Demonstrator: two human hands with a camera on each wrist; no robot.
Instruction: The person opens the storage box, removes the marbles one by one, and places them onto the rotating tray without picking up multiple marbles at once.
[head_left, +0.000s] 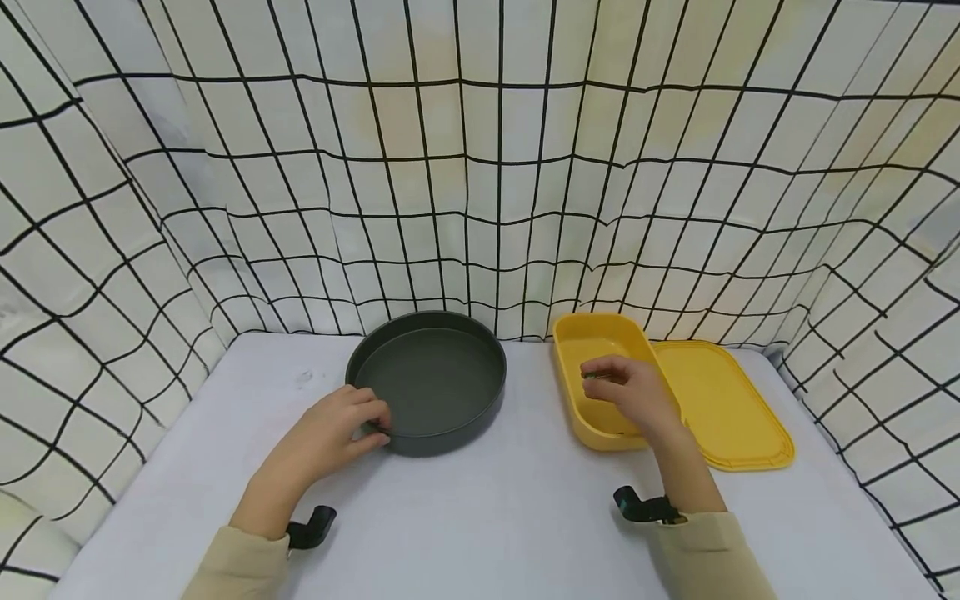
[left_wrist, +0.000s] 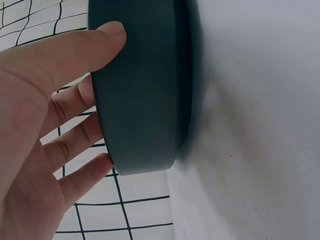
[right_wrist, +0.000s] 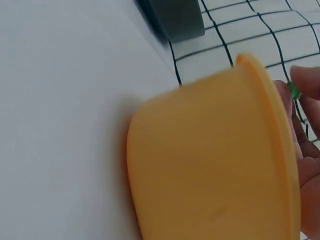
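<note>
A round dark grey pan stands on the white table, and my left hand holds its near-left rim. In the left wrist view the thumb lies against the outer wall while the fingers reach over the rim. My right hand hovers over a yellow rectangular container. Between its thumb and fingers it pinches a small green piece, whose kind is too small to tell. Most of the container's inside is hidden by that hand in the head view.
A flat yellow lid lies to the right of the container, partly behind the right forearm. White walls with a black grid enclose the table at the back and both sides. White tabletop stretches between the forearms.
</note>
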